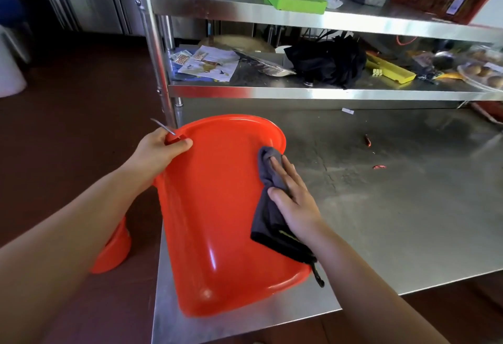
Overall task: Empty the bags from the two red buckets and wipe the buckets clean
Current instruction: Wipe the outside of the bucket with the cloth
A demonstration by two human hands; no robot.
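A red bucket [217,207] lies on its side at the corner of the steel worktop [394,207], mouth toward 12 o'clock. The left hand [160,150] grips its rim by the handle; the right hand [294,202], fingers flat, presses a grey cloth [268,224] against the 3 o'clock wall. A second bucket [114,248] stands on the floor at 9 o'clock.

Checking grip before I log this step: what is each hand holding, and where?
Left hand grips the red bucket at its rim by the handle mount. Right hand presses a dark cloth flat against the bucket's side.
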